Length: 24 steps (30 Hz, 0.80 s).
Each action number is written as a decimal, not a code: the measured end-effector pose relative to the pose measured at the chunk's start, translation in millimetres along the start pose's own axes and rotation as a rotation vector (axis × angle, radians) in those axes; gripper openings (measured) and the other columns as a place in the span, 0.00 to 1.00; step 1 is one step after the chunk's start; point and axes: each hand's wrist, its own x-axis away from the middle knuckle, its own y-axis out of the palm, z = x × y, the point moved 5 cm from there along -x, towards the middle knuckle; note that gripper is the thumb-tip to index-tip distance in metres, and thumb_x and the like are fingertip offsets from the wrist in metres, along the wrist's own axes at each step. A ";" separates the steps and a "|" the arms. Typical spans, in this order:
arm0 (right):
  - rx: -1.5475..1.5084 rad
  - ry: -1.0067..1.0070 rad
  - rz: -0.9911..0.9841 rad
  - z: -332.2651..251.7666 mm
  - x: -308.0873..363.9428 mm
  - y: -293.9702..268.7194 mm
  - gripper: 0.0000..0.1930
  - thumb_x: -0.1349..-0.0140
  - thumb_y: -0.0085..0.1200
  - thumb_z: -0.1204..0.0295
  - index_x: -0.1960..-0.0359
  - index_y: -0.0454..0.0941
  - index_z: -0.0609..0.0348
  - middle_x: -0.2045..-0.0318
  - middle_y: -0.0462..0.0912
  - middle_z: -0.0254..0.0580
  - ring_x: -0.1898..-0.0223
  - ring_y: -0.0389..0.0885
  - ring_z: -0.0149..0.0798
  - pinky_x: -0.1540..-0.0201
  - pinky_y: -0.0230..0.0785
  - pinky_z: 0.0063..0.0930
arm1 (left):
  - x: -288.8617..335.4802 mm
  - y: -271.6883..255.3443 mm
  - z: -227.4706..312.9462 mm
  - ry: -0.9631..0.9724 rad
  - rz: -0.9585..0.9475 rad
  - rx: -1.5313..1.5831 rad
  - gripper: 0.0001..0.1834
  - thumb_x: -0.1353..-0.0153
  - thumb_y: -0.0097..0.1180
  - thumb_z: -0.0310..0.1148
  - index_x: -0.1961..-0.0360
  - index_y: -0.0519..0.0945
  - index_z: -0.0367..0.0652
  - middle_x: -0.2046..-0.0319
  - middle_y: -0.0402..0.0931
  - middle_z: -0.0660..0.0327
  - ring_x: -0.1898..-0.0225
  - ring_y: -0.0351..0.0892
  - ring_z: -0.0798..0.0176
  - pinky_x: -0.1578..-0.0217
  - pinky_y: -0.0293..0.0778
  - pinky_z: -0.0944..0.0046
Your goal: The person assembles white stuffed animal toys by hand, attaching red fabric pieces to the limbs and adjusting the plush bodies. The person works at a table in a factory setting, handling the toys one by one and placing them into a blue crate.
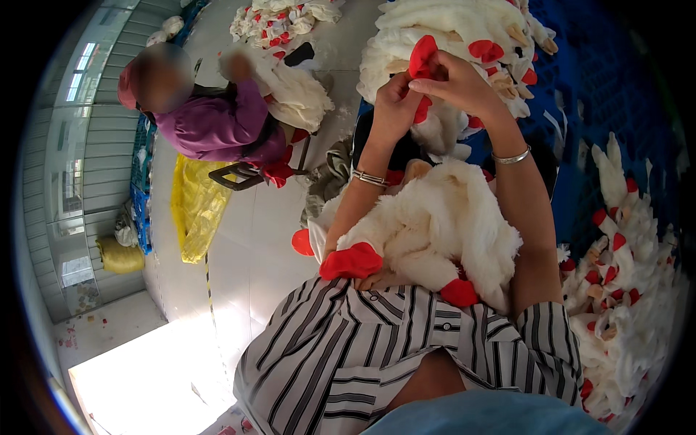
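Note:
Out in front of me, both hands are raised close together around a small red fabric piece (423, 58) that looks like a plush toy's foot. My right hand (464, 88) grips it from the right, fingers curled behind it. Just to the left and lower, my left hand (396, 107) has its fingers pinched at the same piece's lower part. More red cloth shows under the fingers; how it joins is hidden. Across my lap lies a limp white plush skin (435, 217) with red ends (351, 261), under my forearms.
A large heap of white plush skins (428, 36) lies beyond my hands, another heap (623, 319) at right. At left a seated person in a purple top (217, 123) handles white plush, near a yellow sack (197, 210). Blue pallets (602, 80) stand at right.

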 end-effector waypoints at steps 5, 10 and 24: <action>-0.059 0.007 -0.015 3.8 3.9 7.9 0.15 0.37 0.58 0.61 0.65 0.76 0.64 0.76 0.78 0.34 0.75 0.75 0.26 0.72 0.67 0.21 | 5.4 -4.0 7.2 -0.001 0.021 -0.003 0.08 0.34 0.53 0.30 0.63 0.79 0.36 0.73 0.82 0.62 0.77 0.74 0.78 0.78 0.70 0.75; 0.002 0.075 0.109 7.8 5.0 -0.9 0.11 0.39 0.57 0.67 0.67 0.76 0.66 0.79 0.77 0.35 0.77 0.72 0.25 0.75 0.64 0.22 | 5.0 -6.0 14.3 -0.009 0.003 0.049 0.06 0.35 0.52 0.27 0.67 0.77 0.35 0.75 0.80 0.62 0.79 0.72 0.77 0.79 0.69 0.74; -0.158 -0.025 -0.114 -11.5 22.1 -9.3 0.14 0.34 0.54 0.63 0.68 0.80 0.62 0.79 0.76 0.28 0.76 0.67 0.21 0.73 0.60 0.19 | 5.8 1.6 28.7 0.083 0.097 -0.181 0.07 0.36 0.54 0.27 0.66 0.78 0.33 0.76 0.79 0.62 0.77 0.74 0.76 0.78 0.70 0.73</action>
